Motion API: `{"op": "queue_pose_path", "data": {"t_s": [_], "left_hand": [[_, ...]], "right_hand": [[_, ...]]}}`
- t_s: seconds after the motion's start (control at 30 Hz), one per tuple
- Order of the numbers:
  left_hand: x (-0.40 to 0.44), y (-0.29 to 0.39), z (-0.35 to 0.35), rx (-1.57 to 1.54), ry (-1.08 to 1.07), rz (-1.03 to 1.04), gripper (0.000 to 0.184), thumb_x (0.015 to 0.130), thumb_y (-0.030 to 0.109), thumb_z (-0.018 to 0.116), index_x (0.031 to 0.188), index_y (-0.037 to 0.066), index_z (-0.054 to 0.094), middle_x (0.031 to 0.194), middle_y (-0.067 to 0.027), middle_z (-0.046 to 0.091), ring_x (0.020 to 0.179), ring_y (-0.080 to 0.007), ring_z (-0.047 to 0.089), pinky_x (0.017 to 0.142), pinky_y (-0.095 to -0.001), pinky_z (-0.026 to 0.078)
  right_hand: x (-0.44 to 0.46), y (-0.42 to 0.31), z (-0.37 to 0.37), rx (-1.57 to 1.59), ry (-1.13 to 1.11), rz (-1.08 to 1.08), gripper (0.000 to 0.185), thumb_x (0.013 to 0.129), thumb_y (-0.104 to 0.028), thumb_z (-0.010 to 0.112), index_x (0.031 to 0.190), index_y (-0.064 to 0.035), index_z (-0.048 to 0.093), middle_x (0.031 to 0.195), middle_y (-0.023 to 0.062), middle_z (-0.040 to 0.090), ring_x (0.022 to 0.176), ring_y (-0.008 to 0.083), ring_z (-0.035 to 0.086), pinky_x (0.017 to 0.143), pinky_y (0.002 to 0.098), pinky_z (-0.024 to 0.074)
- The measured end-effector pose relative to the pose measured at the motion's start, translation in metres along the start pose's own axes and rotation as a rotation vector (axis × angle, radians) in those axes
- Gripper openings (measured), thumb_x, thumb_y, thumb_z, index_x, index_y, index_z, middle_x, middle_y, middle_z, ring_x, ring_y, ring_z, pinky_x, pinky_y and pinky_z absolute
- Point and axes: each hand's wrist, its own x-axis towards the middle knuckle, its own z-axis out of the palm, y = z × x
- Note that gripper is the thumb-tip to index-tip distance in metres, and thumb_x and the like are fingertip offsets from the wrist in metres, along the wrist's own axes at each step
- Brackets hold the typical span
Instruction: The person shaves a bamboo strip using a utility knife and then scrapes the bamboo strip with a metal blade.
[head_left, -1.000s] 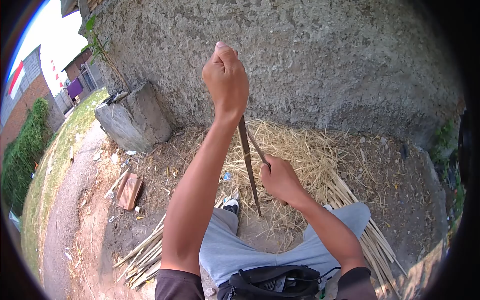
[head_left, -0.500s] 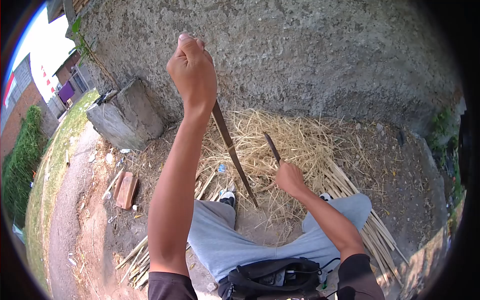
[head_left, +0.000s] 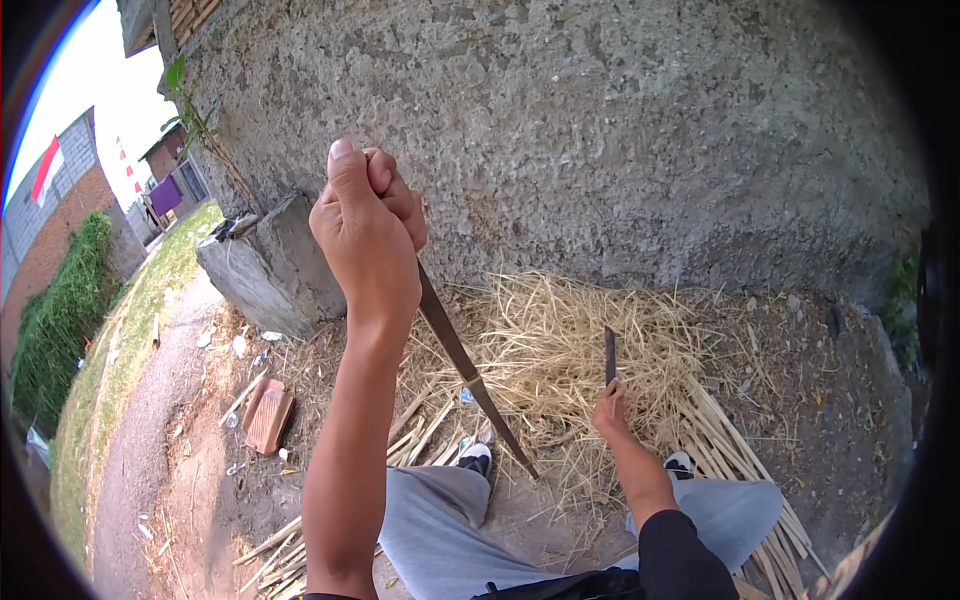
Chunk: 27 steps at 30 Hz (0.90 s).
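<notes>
My left hand (head_left: 370,215) is closed around the upper end of a long dark strip (head_left: 462,362) with a pale band partway down. The strip slants down to the right, its lower tip near the ground between my feet. Lower on the right, my right hand (head_left: 609,405) grips a knife (head_left: 610,355) whose dark blade points up, apart from the strip. Behind the blade lies a heap of pale shavings (head_left: 560,330).
A rough wall (head_left: 600,150) rises behind the heap. Split sticks lie at right (head_left: 735,450) and lower left (head_left: 280,560). A concrete block (head_left: 275,265) with a plant and a reddish tile (head_left: 268,415) are at left.
The knife has moved away from the strip, to the right, and its blade now points up. My left hand has shifted left and lower in view, still holding the strip.
</notes>
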Motion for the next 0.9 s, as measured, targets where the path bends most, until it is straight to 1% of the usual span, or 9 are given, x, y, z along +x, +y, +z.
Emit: {"op": "queue_pose_path", "data": {"t_s": [0.1,0.2,0.3,0.4,0.47,0.53,0.6,0.7,0.9], "left_hand": [[0.013,-0.013,-0.007,-0.075,-0.050,-0.009,0.045,0.104,0.041,0.039,0.071,0.011,0.043,0.052,0.0038,0.033,0.041,-0.0054,0.028,0.038,-0.0242,0.019],[0.014,-0.016,-0.004,-0.051,-0.062,0.001,0.044,0.104,0.039,0.039,0.071,0.011,0.043,0.052,0.0040,0.033,0.041,-0.0053,0.028,0.038,-0.0239,0.019],[0.007,-0.013,0.001,-0.040,-0.086,0.022,0.043,0.104,0.037,0.038,0.071,0.011,0.045,0.052,0.0038,0.035,0.041,-0.0054,0.029,0.038,-0.0238,0.021],[0.002,-0.008,0.001,-0.001,-0.077,0.040,0.042,0.103,0.038,0.039,0.071,0.011,0.043,0.054,0.0048,0.031,0.043,-0.0056,0.026,0.040,-0.0246,0.019],[0.001,-0.005,0.000,0.006,-0.068,0.040,0.040,0.103,0.038,0.040,0.072,0.012,0.040,0.056,0.0060,0.026,0.045,-0.0058,0.023,0.042,-0.0255,0.016],[0.001,-0.004,-0.005,0.009,-0.035,0.036,0.040,0.103,0.038,0.039,0.072,0.012,0.041,0.056,0.0059,0.027,0.045,-0.0060,0.024,0.041,-0.0255,0.018],[0.004,-0.004,-0.009,0.021,-0.017,0.042,0.040,0.103,0.038,0.039,0.073,0.012,0.041,0.056,0.0059,0.028,0.044,-0.0060,0.024,0.041,-0.0253,0.018],[0.005,-0.006,-0.011,0.032,-0.011,0.053,0.041,0.104,0.038,0.039,0.073,0.012,0.042,0.056,0.0055,0.030,0.044,-0.0060,0.026,0.040,-0.0250,0.019],[0.000,-0.003,-0.006,0.042,-0.016,0.059,0.044,0.104,0.039,0.038,0.071,0.011,0.045,0.053,0.0038,0.037,0.042,-0.0055,0.031,0.038,-0.0235,0.024]], "right_hand": [[-0.044,0.054,0.096,-0.269,0.005,-0.035,0.079,0.095,-0.007,0.051,0.152,-0.0004,-0.003,0.136,0.0279,0.028,0.106,0.0360,0.051,0.076,0.0423,0.0534],[-0.124,0.101,0.101,-0.177,-0.068,-0.139,0.082,0.092,-0.006,0.055,0.150,0.0060,0.000,0.133,0.0307,0.028,0.106,0.0394,0.049,0.074,0.0418,0.0526],[-0.169,0.121,0.088,-0.228,-0.309,-0.168,0.081,0.085,-0.007,0.056,0.147,0.0109,0.006,0.133,0.0346,0.027,0.105,0.0455,0.051,0.087,0.0477,0.0489],[-0.187,0.118,0.040,-0.166,-0.331,-0.237,0.067,0.083,-0.007,0.054,0.141,0.0108,0.026,0.122,0.0310,0.042,0.098,0.0429,0.056,0.088,0.0520,0.0473],[-0.173,0.103,-0.010,-0.094,-0.491,-0.315,0.050,0.082,-0.005,0.051,0.129,0.0074,0.042,0.099,0.0193,0.055,0.082,0.0318,0.060,0.074,0.0449,0.0523],[-0.193,0.063,-0.102,0.604,-0.716,0.040,0.034,0.084,-0.005,0.048,0.117,0.0035,0.047,0.084,0.0067,0.050,0.068,0.0198,0.055,0.057,0.0314,0.0488],[-0.189,0.063,-0.140,1.163,-0.788,0.059,0.026,0.086,-0.003,0.046,0.111,0.0003,0.048,0.087,0.0049,0.048,0.069,0.0126,0.051,0.051,0.0293,0.0455],[-0.212,0.042,-0.204,1.276,-0.727,-0.045,0.031,0.086,0.000,0.042,0.117,0.0005,0.047,0.091,0.0063,0.050,0.068,0.0122,0.051,0.050,0.0271,0.0444],[-0.240,0.016,-0.222,1.438,-0.704,-0.164,0.039,0.087,-0.002,0.042,0.126,-0.0016,0.042,0.098,0.0104,0.054,0.065,0.0113,0.048,0.047,0.0241,0.0423]]}}
